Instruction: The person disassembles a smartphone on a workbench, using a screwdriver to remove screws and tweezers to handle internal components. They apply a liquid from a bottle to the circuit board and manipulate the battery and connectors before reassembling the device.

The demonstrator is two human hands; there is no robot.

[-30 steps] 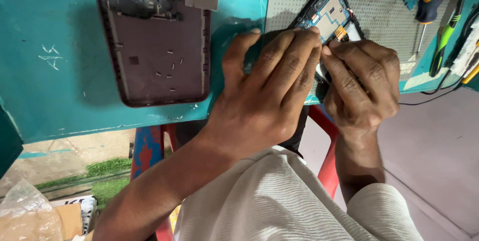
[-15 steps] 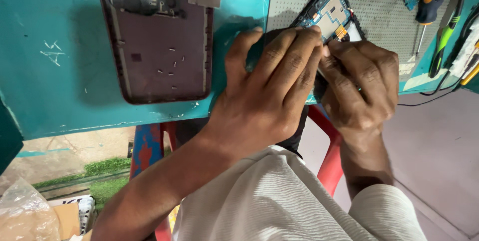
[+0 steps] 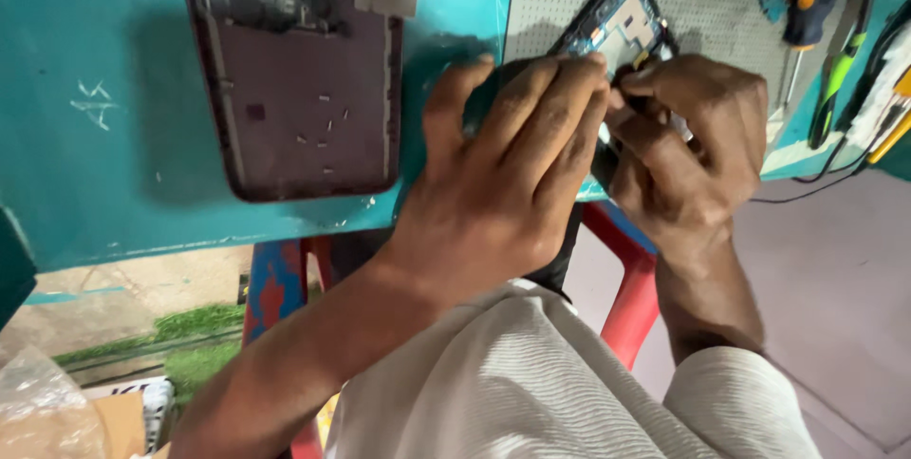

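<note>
Phone frame (image 3: 622, 22) on teal table (image 3: 114, 184)

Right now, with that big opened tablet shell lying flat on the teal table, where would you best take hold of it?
Probably by its two long edges, from above. The opened tablet shell lies flat, inside up, so nothing can slip underneath, and its circuit boards sit bare at the far end. Its near half looks mostly plain, so gripping there seems safest. The left hand is nearest.

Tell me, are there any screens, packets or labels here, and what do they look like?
Opened tablet: lying on the teal table, left of the hands; dark maroon rectangle, inside facing up.
Opened phone: on the grey mat, under both hands; black frame, blue parts.
Plastic bag: bottom left; clear, crinkled.
No readable labels show.
</note>
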